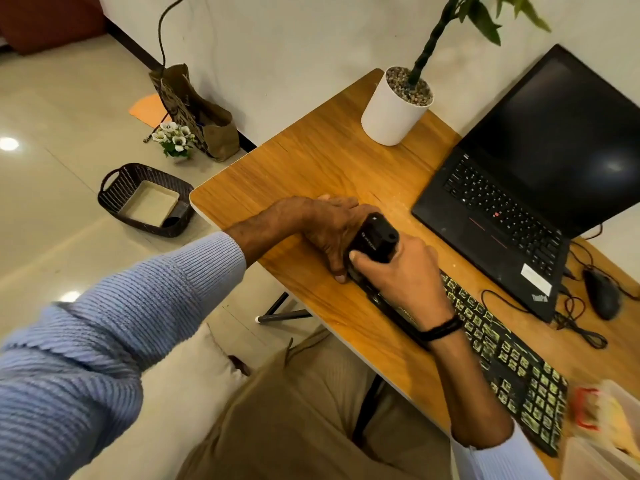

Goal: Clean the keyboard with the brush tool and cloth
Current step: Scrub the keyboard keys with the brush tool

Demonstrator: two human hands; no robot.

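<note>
A black keyboard (498,355) with dirty, greenish-speckled keys lies along the front edge of the wooden table (311,161). My right hand (405,271) grips a black brush tool (374,239) held upright over the keyboard's left end. My left hand (329,226) rests on the table beside that end, its fingers wrapped against the tool and the keyboard's corner. The tool's lower end is hidden by my hands. No cloth is plainly visible.
A black laptop (526,209) stands open at the back right, a black mouse (602,296) and cables beside it. A white plant pot (394,109) stands at the back. A clear plastic container (609,441) sits at the lower right. A dark basket (145,199) lies on the floor.
</note>
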